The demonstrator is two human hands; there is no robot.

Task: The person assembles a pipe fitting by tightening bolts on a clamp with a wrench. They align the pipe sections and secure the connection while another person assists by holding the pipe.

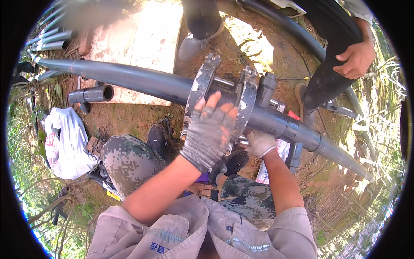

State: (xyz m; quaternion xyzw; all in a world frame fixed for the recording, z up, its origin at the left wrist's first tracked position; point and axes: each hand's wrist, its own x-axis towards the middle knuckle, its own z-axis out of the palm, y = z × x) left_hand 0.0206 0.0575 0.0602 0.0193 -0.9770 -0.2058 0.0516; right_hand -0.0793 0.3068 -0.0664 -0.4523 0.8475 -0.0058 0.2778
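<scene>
While our left hand point(210, 134), gloved with fingers spread flat, presses on the metal pipe clamp point(224, 93) around the long grey plastic pipe point(129, 77), our right hand point(260, 143) curls beneath it, grip hidden. We judge pipe and clamp heavy, stiff, smooth; hold by the clamp rings.

A crumpled white plastic bag point(64, 142) with red print lies at left

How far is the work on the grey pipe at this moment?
Done: the long grey pipe already sits inside the metal clamp rings, with a fitting on its right side. In hand: the left hand lies on the clamp, and the right hand grips beneath it. Left: a short pipe piece lies unused.
</scene>
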